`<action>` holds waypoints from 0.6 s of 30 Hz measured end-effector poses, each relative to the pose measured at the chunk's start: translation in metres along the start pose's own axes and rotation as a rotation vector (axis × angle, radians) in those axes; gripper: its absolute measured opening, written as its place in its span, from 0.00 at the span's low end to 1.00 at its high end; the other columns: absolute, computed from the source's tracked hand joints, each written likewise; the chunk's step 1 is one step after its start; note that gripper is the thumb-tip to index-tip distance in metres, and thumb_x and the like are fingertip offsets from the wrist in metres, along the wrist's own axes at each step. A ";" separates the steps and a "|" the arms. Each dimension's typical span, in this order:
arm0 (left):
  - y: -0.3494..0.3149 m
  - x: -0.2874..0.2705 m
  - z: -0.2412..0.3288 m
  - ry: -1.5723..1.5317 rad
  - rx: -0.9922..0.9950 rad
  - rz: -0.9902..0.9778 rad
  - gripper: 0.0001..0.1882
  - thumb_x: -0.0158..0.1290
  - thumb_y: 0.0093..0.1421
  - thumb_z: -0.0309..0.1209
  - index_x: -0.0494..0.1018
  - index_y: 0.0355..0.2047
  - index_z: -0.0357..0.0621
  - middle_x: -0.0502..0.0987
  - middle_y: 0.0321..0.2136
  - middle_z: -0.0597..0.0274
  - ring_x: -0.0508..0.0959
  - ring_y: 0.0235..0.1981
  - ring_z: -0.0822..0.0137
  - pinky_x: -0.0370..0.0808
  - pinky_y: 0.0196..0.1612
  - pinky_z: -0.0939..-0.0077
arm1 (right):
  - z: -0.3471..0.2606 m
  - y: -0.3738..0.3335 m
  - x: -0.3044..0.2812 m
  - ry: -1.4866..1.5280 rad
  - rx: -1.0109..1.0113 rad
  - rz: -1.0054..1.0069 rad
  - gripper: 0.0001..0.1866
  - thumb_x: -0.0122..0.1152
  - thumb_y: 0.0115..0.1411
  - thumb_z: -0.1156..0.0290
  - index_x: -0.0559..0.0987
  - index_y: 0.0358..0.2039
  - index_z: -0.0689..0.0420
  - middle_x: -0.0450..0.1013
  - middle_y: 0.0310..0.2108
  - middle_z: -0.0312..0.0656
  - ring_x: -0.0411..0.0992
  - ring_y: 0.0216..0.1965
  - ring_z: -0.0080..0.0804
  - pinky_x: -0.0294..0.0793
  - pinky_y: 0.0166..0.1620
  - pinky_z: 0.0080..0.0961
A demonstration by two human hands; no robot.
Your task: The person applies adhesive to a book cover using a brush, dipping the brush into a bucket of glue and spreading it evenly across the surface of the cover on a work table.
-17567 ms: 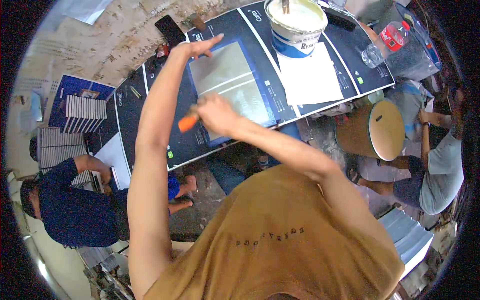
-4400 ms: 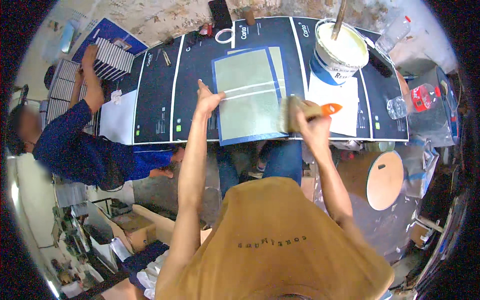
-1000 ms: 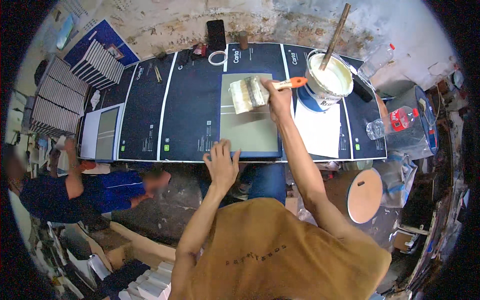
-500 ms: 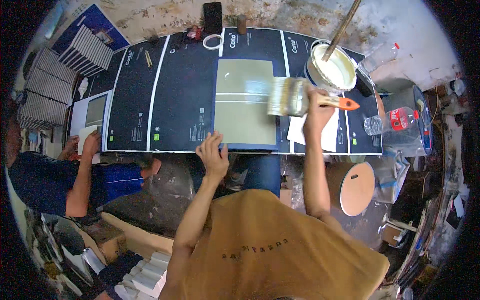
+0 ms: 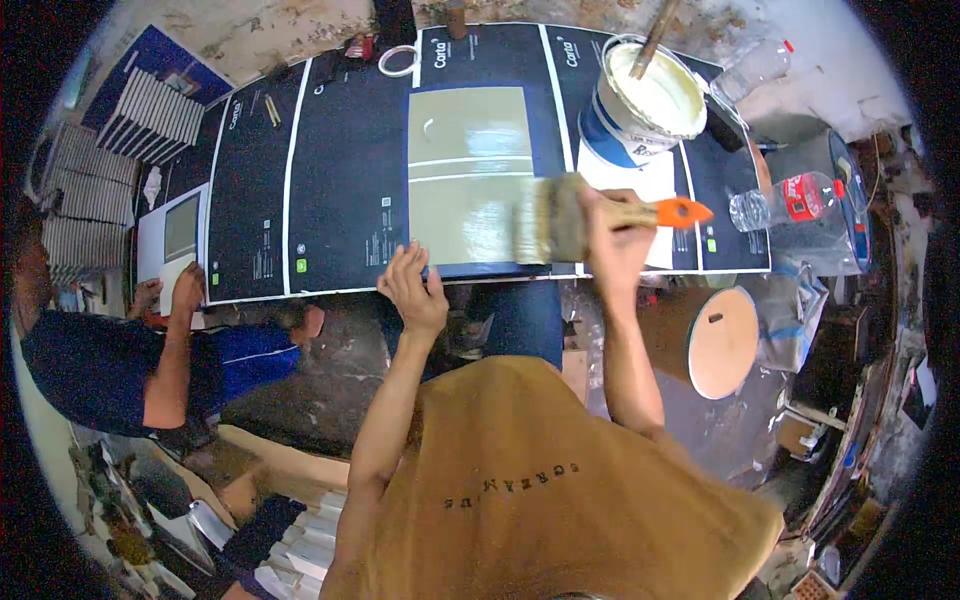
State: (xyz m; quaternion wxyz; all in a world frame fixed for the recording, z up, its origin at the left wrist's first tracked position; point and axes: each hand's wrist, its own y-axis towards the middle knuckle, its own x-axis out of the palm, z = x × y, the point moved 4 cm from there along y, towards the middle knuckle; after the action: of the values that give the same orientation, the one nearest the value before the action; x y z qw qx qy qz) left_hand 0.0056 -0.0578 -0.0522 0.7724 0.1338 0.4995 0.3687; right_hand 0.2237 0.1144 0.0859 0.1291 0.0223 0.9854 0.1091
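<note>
My right hand (image 5: 615,235) grips a wide paintbrush (image 5: 684,212) with a wooden, orange-tipped handle. Its broad bristles, slightly blurred, are over the near right part of a dark blue cover sheet (image 5: 417,150). Two grey-beige boards (image 5: 470,122) lie on that sheet, parted by a narrow pale strip, and their surface shines as if wet. At the sheet's near left corner rests my left hand (image 5: 413,285), fingers apart and holding nothing. Beyond my right hand stands a bucket (image 5: 612,130) of white paste with a stick (image 5: 655,38) in it.
White paper (image 5: 655,185) lies under the bucket. Plastic bottles (image 5: 800,197) stand at the right. A tape roll (image 5: 398,61) sits at the back. Someone at the left handles a white sheet (image 5: 175,285) near stacked boards (image 5: 150,112). A round wooden stool (image 5: 722,342) is below the table.
The brush in my right hand has moved nearer, from the upper right of the boards down to their near right part. My left hand stays at the corner. The whole view has shifted slightly.
</note>
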 end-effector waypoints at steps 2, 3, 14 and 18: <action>0.005 -0.003 0.003 0.002 -0.014 -0.039 0.18 0.50 0.62 0.34 0.72 0.51 0.44 0.71 0.56 0.59 0.65 0.60 0.55 0.52 0.57 0.54 | -0.004 -0.005 0.027 -0.052 -0.020 -0.114 0.17 0.67 0.55 0.62 0.77 0.23 0.65 0.74 0.19 0.42 0.72 0.24 0.23 0.71 0.29 0.26; 0.004 -0.004 0.003 0.002 -0.004 -0.042 0.18 0.50 0.62 0.34 0.72 0.51 0.44 0.71 0.56 0.59 0.65 0.60 0.55 0.52 0.57 0.54 | 0.008 -0.003 0.026 -0.047 -0.017 -0.105 0.17 0.67 0.55 0.62 0.77 0.23 0.65 0.74 0.19 0.42 0.72 0.24 0.23 0.71 0.29 0.26; 0.000 -0.014 0.024 0.006 -0.019 -0.079 0.17 0.51 0.62 0.34 0.73 0.51 0.45 0.72 0.53 0.61 0.65 0.59 0.56 0.50 0.58 0.54 | 0.029 0.052 -0.064 0.712 0.036 0.193 0.13 0.65 0.59 0.68 0.77 0.39 0.64 0.74 0.36 0.37 0.71 0.36 0.21 0.71 0.42 0.19; -0.017 -0.004 0.012 0.115 0.070 -0.132 0.22 0.49 0.62 0.35 0.70 0.57 0.44 0.71 0.56 0.60 0.62 0.64 0.55 0.45 0.63 0.52 | -0.006 0.060 0.016 0.299 -0.135 0.078 0.17 0.68 0.58 0.64 0.76 0.41 0.62 0.74 0.41 0.37 0.71 0.41 0.24 0.71 0.46 0.22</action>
State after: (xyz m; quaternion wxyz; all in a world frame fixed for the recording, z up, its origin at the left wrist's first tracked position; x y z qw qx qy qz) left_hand 0.0224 -0.0709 -0.0536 0.7601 0.1061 0.5633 0.3062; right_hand 0.2077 0.1728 0.1009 -0.0219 0.0352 0.9824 0.1821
